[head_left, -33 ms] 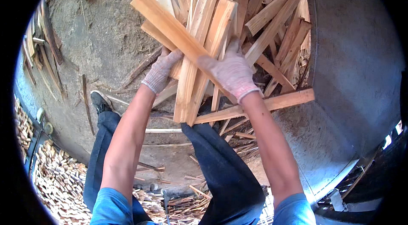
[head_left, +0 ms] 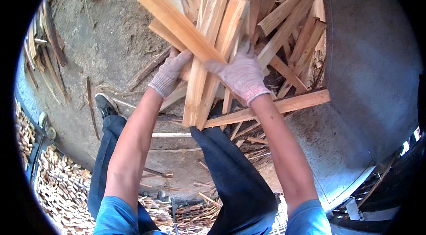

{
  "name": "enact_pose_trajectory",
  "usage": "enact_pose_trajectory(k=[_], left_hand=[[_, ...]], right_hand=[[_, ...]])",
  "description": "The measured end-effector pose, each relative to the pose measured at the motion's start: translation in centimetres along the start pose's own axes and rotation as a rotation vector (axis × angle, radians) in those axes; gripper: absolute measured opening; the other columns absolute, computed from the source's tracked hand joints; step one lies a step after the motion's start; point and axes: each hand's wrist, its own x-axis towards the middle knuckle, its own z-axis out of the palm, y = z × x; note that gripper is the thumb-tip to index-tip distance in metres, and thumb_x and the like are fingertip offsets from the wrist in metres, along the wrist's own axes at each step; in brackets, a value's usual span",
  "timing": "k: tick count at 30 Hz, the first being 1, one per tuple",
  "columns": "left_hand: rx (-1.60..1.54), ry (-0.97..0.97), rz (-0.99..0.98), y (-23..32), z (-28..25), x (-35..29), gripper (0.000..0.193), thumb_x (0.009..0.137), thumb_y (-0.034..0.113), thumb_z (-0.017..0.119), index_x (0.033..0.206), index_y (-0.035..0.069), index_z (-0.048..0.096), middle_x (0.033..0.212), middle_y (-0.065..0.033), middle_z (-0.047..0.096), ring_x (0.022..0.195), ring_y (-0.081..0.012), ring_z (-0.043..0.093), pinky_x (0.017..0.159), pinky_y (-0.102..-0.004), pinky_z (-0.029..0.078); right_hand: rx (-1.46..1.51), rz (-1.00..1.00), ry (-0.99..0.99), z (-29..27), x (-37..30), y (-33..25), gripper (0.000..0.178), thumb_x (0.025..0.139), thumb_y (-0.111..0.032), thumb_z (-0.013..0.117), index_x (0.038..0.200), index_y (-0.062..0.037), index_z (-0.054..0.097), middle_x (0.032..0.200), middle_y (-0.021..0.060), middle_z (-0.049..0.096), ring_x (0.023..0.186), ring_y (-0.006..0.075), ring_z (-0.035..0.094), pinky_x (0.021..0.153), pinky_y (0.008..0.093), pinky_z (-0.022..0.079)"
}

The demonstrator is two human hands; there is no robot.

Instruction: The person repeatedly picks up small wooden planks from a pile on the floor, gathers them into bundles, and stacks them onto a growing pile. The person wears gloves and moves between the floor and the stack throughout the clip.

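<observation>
Head view: we have a bundle [head_left: 194, 95] of sticks clasped between the left hand [head_left: 169, 70] and the right hand [head_left: 241, 74], both in knit gloves. The left fingers grasp its near side, mostly hidden behind the wood. The right fingers grasp the other side, the thumb lying over the top stick [head_left: 177, 23]; how firmly we press, we cannot tell.

As we judge it, the gathering is partly done: several sticks are together between our fingers, but they cross at angles and their ends are uneven. Beyond and to the right of the right fingers, a pile [head_left: 290, 13] lies loose and jumbled, so much wood is left ungathered. A cross stick [head_left: 306, 101] lies below the right fingers, under the wrist.

The sticks are long, flat-sided and split or sawn, pale cream to orange-tan, with straight grain and squared ends. Left of the left fingers, the floor [head_left: 117, 26] is rough, grey-brown and gritty. Well right of the right fingers stands a smooth, blue-grey sheet [head_left: 368, 53], its edges bowed by the lens.
</observation>
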Motion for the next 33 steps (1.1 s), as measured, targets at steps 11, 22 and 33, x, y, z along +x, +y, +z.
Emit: enact_pose_trajectory(k=[11, 22, 33], left_hand=[[-0.108, -0.155, -0.03, -0.5, -2.7, 2.0, 0.08, 0.093, 0.05, 0.073, 0.148, 0.0, 0.043, 0.134, -0.012, 0.063, 0.12, -0.0198, 0.064, 0.105, -0.0347, 0.051], [0.147, 0.012, 0.102, 0.8, 0.6, -3.9, 0.088, 0.079, 0.03, 0.089, 0.145, -0.002, 0.042, 0.128, -0.0137, 0.065, 0.111, -0.0202, 0.067, 0.094, -0.0338, 0.057], [0.144, 0.269, 0.127, 5.6, 7.7, -15.0, 0.082, 0.081, 0.022, 0.086, 0.144, -0.004, 0.04, 0.123, -0.0161, 0.065, 0.104, -0.0235, 0.07, 0.087, -0.0346, 0.06]], right_hand=[[0.543, 0.068, 0.192, -0.1, 2.9, 0.8, 0.129, 0.083, -0.078, 0.062, 0.159, 0.0121, 0.009, 0.155, 0.0394, 0.035, 0.142, 0.0451, 0.044, 0.12, 0.0392, 0.032], [1.06, 0.004, -0.017, 4.7, -0.9, 1.7, 0.103, 0.095, -0.069, 0.056, 0.156, 0.0092, 0.029, 0.155, 0.0266, 0.044, 0.144, 0.0315, 0.04, 0.121, 0.0376, 0.028], [1.251, 0.0, -0.346, -2.1, -7.7, -0.8, 0.08, 0.1, -0.064, 0.053, 0.152, -0.0045, 0.047, 0.138, 0.0114, 0.06, 0.118, 0.0175, 0.059, 0.104, 0.0301, 0.046]])
